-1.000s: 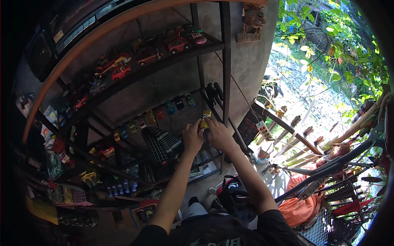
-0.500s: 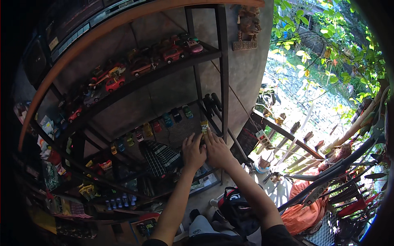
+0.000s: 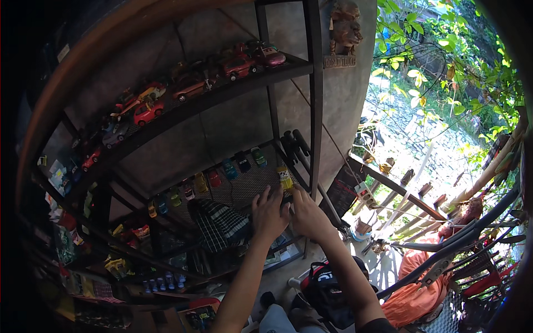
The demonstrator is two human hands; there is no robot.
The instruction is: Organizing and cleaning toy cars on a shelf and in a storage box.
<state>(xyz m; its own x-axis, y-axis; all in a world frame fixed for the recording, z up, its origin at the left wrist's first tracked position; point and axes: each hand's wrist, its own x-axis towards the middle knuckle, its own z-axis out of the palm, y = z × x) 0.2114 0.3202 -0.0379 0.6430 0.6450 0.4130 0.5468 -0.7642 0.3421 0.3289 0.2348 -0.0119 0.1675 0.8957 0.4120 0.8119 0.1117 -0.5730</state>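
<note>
A yellow toy car (image 3: 285, 177) stands on the mesh shelf (image 3: 247, 191) near its right end. Just below the car is my right hand (image 3: 311, 220), its fingers stretched toward the car's near end; whether a fingertip touches it I cannot tell. Beside it my left hand (image 3: 270, 217) hovers over the shelf's front part with fingers apart and nothing in them. Left of the yellow car runs a row of toy cars, among them a green one (image 3: 259, 157), a dark blue one (image 3: 242, 162) and a red one (image 3: 214, 177). A dark checked cloth (image 3: 225, 222) lies left of my left hand.
The upper shelf (image 3: 222, 86) holds several toy cars. A dark metal post (image 3: 315, 111) rises right of the yellow car. On the wall hangs a carved wooden figure (image 3: 345, 33). A black bag (image 3: 327, 294) sits on the floor; an orange cloth (image 3: 413, 294) is at right.
The view has shifted, so the shelves appear farther right. My hands have drawn back a little from the yellow car, which now shows more fully and stands on the mesh.
</note>
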